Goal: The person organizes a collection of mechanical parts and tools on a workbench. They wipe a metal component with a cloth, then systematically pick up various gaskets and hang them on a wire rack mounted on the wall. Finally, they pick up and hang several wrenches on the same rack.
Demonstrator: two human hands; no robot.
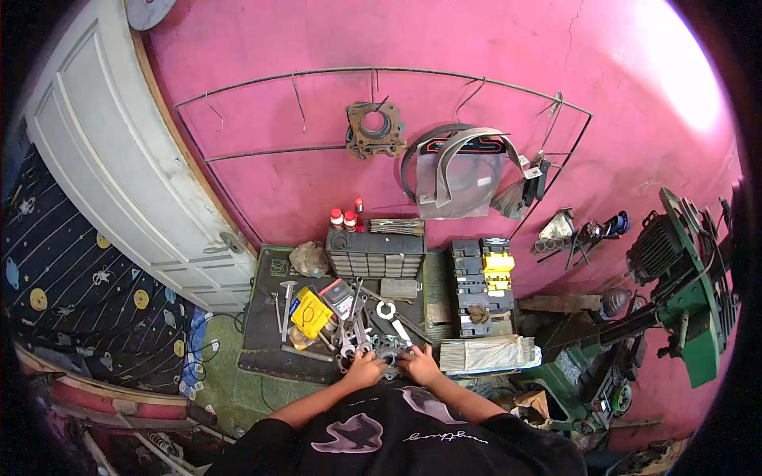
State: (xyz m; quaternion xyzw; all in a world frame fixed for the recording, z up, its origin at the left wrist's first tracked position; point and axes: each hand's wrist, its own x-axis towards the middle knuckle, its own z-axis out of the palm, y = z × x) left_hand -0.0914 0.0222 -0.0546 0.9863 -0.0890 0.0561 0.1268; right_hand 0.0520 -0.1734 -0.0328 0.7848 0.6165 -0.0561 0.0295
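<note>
My left hand [366, 370] and my right hand [419, 366] are close together at the near edge of the dark work mat [262, 337]. Both have their fingers curled round a grey metal machine part [390, 355], one hand at each side. Its exact kind is too small to make out, and my hands partly cover it. Beyond it lie a light ring-headed wrench [386, 311] and several metal tools. To the left are a yellow case [310, 312], a grey and red box [338, 299] and a caliper [286, 311].
A dark drawer cabinet [375, 262] stands at the back, with red-capped bottles [336, 218] on top. Right of it are a black and yellow toolbox [482, 282] and a stack of papers [488, 354]. A green machine [698, 317] stands far right. A white door [131, 159] is left.
</note>
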